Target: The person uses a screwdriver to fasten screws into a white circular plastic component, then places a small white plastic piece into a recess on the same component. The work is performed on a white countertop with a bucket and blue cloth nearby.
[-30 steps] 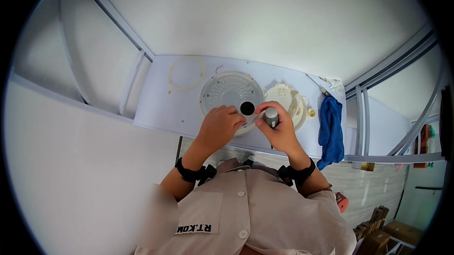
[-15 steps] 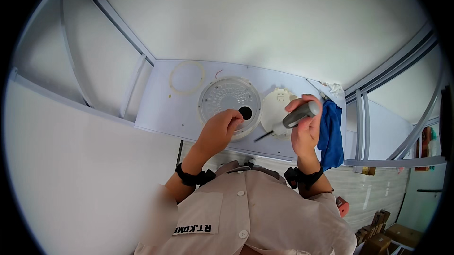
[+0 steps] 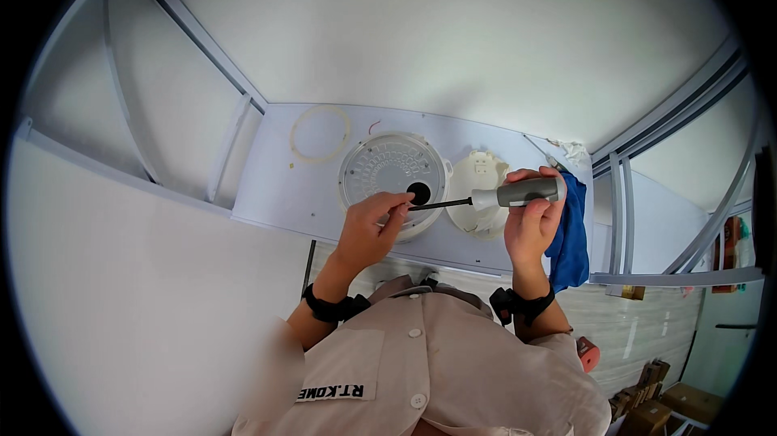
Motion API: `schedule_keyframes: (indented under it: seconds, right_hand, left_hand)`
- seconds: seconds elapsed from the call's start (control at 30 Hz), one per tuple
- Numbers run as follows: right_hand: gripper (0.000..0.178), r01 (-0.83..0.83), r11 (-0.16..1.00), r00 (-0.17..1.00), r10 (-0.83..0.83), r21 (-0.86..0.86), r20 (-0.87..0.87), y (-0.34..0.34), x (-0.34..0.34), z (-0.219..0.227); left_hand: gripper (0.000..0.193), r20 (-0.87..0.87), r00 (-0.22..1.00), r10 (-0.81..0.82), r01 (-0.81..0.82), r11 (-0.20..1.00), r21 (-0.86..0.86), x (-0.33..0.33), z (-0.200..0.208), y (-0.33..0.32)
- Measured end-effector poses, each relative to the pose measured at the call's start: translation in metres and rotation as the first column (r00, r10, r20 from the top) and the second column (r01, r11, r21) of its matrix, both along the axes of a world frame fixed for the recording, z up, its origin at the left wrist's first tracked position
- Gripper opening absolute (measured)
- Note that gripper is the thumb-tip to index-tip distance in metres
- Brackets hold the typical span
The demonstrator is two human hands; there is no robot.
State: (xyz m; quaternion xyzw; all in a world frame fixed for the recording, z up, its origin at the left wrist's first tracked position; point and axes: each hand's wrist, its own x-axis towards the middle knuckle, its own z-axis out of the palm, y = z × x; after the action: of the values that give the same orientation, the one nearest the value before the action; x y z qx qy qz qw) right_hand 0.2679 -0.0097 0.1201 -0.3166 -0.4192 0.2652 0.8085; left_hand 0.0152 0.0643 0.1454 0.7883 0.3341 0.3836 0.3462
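My right hand (image 3: 532,213) is closed around the grey and white handle of a screwdriver (image 3: 490,196). Its dark shaft points left, and the tip reaches the fingertips of my left hand (image 3: 376,222). Those fingers are pinched together at the tip; whatever they hold, perhaps something tiny, is too small to make out. Both hands are above a round, clear-topped light fixture (image 3: 380,161) with a dark round spot near its middle right. Beside it lies a round off-white plate (image 3: 468,173), partly hidden by the screwdriver.
A thin cream ring (image 3: 293,145) and a short red wire (image 3: 373,126) lie at the back left of the white table (image 3: 271,185). At the right edge are a blue cloth (image 3: 571,234), another screwdriver (image 3: 552,161) and crumpled white plastic (image 3: 576,150). Metal rails (image 3: 622,218) flank the table.
The screwdriver has turned from pointing down and toward me to lying nearly level, its tip now at my left fingertips. My right hand has shifted slightly right; my left stays over the fixture.
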Motion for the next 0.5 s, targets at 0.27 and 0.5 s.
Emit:
schedule_keyframes:
  seconds: [0.27, 0.5]
  right_hand:
    - [0.062, 0.024, 0.998, 0.999, -0.022, -0.054, 0.042, -0.008, 0.000, -0.007]
    - [0.061, 0.026, 0.998, 0.996, -0.021, -0.060, 0.083, -0.015, -0.002, -0.010]
  left_hand:
    - [0.015, -0.031, 0.999, -0.036, 0.035, 0.999, -0.037, -0.009, -0.015, 0.002]
    - [0.016, -0.082, 0.996, -0.040, 0.033, 0.996, -0.084, -0.014, -0.014, 0.004]
